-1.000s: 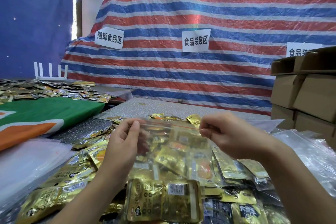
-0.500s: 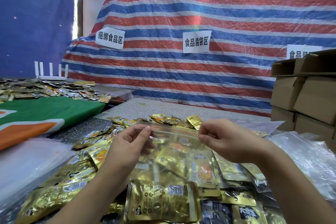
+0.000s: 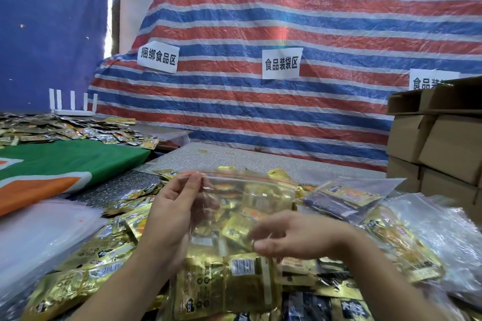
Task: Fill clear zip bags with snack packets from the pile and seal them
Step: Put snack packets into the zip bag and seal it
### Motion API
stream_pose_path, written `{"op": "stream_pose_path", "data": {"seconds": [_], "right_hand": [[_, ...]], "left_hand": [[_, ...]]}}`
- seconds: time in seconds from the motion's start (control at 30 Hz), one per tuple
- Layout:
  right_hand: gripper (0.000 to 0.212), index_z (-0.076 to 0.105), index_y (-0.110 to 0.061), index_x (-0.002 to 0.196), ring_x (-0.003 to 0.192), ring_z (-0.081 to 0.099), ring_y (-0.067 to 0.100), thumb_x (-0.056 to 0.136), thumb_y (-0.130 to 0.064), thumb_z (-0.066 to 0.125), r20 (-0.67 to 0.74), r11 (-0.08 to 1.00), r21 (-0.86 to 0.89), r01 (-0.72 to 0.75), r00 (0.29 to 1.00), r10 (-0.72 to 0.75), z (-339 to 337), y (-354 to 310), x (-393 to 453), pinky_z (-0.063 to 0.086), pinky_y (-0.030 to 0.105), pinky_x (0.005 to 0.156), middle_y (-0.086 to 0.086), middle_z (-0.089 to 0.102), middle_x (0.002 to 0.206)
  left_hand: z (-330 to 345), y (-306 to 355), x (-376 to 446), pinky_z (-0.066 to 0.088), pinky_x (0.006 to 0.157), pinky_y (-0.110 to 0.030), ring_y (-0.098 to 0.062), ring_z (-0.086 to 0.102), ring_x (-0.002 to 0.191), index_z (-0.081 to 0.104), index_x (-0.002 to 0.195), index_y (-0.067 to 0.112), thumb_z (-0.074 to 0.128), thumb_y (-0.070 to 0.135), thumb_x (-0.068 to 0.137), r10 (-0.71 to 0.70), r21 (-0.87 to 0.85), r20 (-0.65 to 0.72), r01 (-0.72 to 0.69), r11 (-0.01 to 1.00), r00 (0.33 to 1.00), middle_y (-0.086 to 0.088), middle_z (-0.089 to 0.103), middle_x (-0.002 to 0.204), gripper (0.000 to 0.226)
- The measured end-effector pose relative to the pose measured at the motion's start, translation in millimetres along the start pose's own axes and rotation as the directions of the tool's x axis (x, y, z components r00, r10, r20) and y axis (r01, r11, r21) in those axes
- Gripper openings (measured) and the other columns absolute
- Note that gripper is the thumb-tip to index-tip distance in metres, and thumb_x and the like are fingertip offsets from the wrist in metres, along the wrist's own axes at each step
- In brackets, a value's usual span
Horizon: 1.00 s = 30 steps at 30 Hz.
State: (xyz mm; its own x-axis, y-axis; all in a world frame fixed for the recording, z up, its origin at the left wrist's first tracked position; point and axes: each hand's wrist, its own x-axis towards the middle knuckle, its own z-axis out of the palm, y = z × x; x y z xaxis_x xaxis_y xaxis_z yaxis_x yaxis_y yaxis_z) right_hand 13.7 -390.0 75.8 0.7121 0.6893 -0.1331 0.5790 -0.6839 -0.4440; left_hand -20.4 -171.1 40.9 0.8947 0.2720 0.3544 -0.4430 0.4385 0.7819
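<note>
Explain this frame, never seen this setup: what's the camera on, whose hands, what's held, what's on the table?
There is no robot here. A person wears one wide-angle camera on the head, so the single view looks forward and down at their own two bare hands.

The left hand pinches the top corner of a clear zip bag, just below its red seal strip. Gold packets show through the plastic. The right hand is lower, in front of the bag's lower part, fingers curled. The blur hides whether it grips the bag.

On the table lies a pile of gold snack packets, with some dark ones among them. Empty clear bags lie to the right, and cardboard boxes are stacked behind those. A green and orange cloth lies to the left. Paper signs hang on the striped tarp at the back.
</note>
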Motion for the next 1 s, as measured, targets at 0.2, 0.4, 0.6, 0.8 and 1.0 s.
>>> {"op": "stream_pose_path", "data": {"seconds": [0.2, 0.4, 0.6, 0.8, 1.0], "right_hand": [[0.025, 0.073, -0.016, 0.102, 0.072, 0.058, -0.004, 0.095, -0.039, 0.065, -0.025, 0.992, 0.082, 0.097, 0.995, -0.095, 27, -7, 19, 0.046, 0.019, 0.072, -0.016, 0.066, 0.078], [0.018, 0.072, -0.018, 0.079, 0.066, 0.060, 0.005, 0.093, -0.029, 0.068, -0.227, 0.908, 0.414, 0.068, 0.974, 0.030, 17, 5, 10, 0.045, 0.022, 0.070, -0.006, 0.068, 0.072], [0.025, 0.069, -0.001, 0.087, 0.055, 0.061, 0.014, 0.095, -0.025, 0.065, -0.588, 0.706, 0.686, 0.177, 0.707, 0.394, -16, 39, 5, 0.046, 0.023, 0.053, 0.006, 0.066, 0.065], [0.029, 0.069, 0.001, 0.095, 0.083, 0.065, 0.034, 0.096, -0.027, 0.064, -0.699, 0.691, 0.704, 0.163, 0.327, 0.636, -61, 108, 2, 0.048, 0.041, 0.078, 0.016, 0.069, 0.085], [0.070, 0.050, -0.001, 0.123, 0.110, 0.059, 0.036, 0.078, -0.048, 0.075, -0.861, 0.574, 0.304, -0.760, 0.039, 0.507, -53, 129, -15, 0.048, 0.042, 0.088, 0.018, 0.065, 0.118]], "left_hand": [[-3, -1, 4, 0.054, 0.046, -0.023, -0.012, 0.066, 0.051, 0.076, 0.071, 0.024, 0.058, 0.031, 0.082, 0.004, -0.029, 0.002, -0.004, 1.000, 1.000, -0.003, 0.072, 0.069, 0.022], [-8, -4, 11, 0.055, 0.061, -0.026, -0.017, 0.073, 0.074, 0.061, 0.104, 0.015, 0.058, 0.055, 0.077, 0.132, 0.167, -0.091, -0.116, 0.979, 0.987, -0.002, 0.074, 0.090, 0.048], [-9, -19, 10, 0.053, 0.055, -0.021, -0.011, 0.072, 0.073, 0.061, 0.104, 0.018, 0.055, 0.057, 0.077, 0.078, 0.323, -0.086, -0.047, 0.945, 0.993, 0.000, 0.069, 0.099, 0.048], [-12, -27, 11, 0.051, 0.051, -0.020, -0.010, 0.069, 0.066, 0.063, 0.102, 0.020, 0.056, 0.047, 0.092, 0.015, 0.384, -0.057, 0.008, 0.923, 0.998, 0.005, 0.072, 0.090, 0.030], [-14, -34, 12, 0.050, 0.050, -0.021, -0.013, 0.069, 0.060, 0.064, 0.101, 0.018, 0.055, 0.037, 0.098, -0.024, 0.444, -0.036, 0.037, 0.895, 0.999, 0.011, 0.072, 0.081, 0.021]]}}
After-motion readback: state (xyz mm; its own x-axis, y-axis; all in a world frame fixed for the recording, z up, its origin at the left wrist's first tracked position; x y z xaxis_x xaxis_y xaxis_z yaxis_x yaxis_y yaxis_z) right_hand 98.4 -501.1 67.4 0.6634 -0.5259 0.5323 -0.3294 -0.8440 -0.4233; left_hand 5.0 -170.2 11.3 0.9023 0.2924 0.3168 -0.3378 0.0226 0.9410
